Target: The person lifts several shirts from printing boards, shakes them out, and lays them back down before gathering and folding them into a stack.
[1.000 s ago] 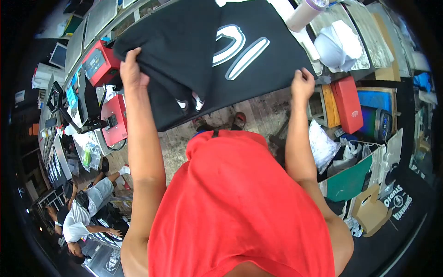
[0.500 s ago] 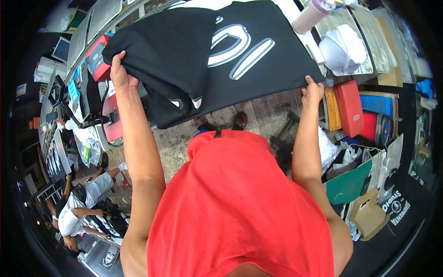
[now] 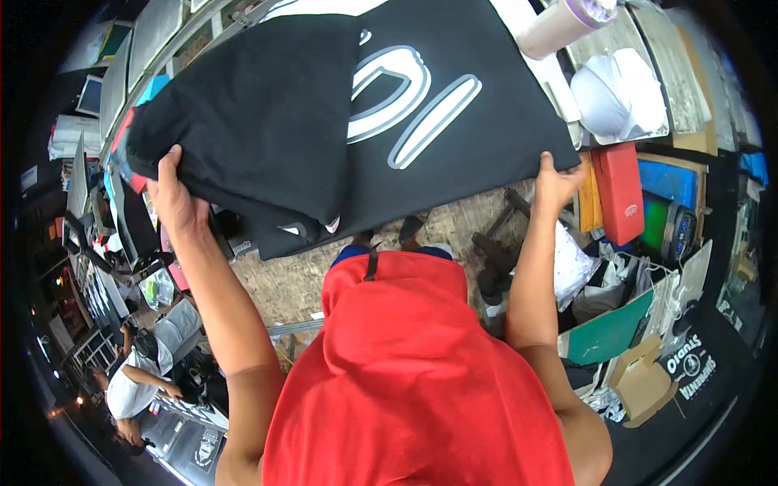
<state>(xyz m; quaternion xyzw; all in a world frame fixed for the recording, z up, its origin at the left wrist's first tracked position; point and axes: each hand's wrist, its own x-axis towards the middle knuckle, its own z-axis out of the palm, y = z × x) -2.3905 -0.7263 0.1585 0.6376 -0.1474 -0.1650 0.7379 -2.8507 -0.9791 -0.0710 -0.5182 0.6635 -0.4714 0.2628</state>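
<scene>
A black shirt (image 3: 510, 109) with large white, grey-edged lettering lies spread in front of me, its left part folded over on top. My left hand (image 3: 177, 198) grips the edge of that folded part, thumb on top and the other fingers hidden beneath the cloth. At the shirt's near right corner, my right hand (image 3: 557, 186) pinches the hem between thumb and fingers. The near edge hangs over the floor between the two hands, with a bit of white print showing under the fold.
Beyond the right corner stand a pale tumbler (image 3: 563, 28) and a white cap (image 3: 617, 95). Below them are a red box (image 3: 620, 194) and an open cardboard box (image 3: 644, 381). A co-worker in a white shirt (image 3: 134, 389) bends over a table at lower left.
My left hand has moved left and toward me, drawing the folded part outward. The right hand has shifted slightly nearer, still at its corner. The view has also shifted a little.
</scene>
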